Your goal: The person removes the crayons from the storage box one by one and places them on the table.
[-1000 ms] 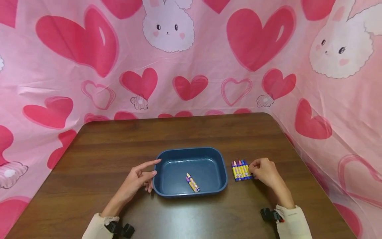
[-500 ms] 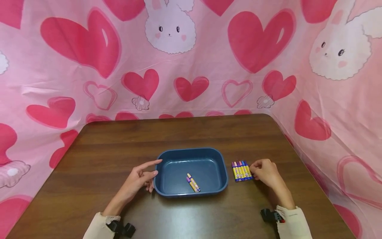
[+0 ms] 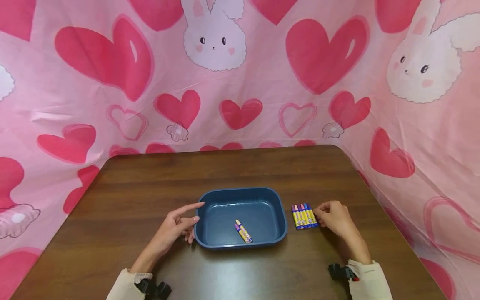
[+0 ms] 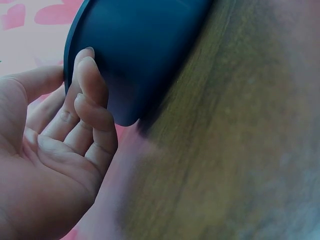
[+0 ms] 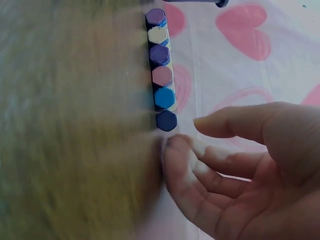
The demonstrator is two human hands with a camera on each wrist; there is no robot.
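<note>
A dark blue rectangular tray (image 3: 240, 246) stands on the table. My left hand (image 3: 174, 225) holds its left side, with thumb and index finger over the rim and the other fingers curled against the outer wall (image 4: 135, 45). Two crayons (image 3: 243, 231), one yellow-tipped and one purple-tipped, lie side by side inside the tray. Right of it, several crayons (image 3: 304, 216) lie in a close row. My right hand (image 3: 335, 218) is at the row's right end, fingertips next to the dark blue crayon (image 5: 166, 120). Its thumb and curved fingers are apart, with nothing held between them.
The brown wooden table (image 3: 225, 166) extends on all sides of the tray. A pink cloth (image 3: 240, 75) with hearts and rabbits hangs behind it and along the sides. Black wrist cameras (image 3: 339, 271) sit near both cuffs.
The view has tilted slightly, so everything sits a little lower in the picture. Both hands, the tray and the crayons keep nearly the same places relative to each other.
</note>
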